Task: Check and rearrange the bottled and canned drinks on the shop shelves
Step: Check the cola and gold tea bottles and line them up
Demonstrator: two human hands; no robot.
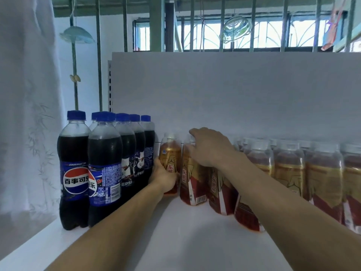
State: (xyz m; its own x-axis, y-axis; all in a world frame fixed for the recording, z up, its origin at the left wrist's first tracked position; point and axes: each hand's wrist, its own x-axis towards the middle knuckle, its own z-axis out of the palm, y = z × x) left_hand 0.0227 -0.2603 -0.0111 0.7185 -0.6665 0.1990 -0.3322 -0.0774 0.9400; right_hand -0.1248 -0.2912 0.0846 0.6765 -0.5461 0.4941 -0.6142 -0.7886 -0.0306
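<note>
Left grip wraps low round rear gold bottle, upright on white shelf, just beside Pepsi bottles. Right grip curls over top of next gold bottle, beside gold bottle row.

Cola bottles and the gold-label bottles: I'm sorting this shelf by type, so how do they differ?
The cola bottles are taller, with blue caps; the gold-label bottles are shorter, with pale caps. The cola bottles hold near-black drink, the gold-label bottles reddish-amber. Both stand upright on the white shelf.
</note>
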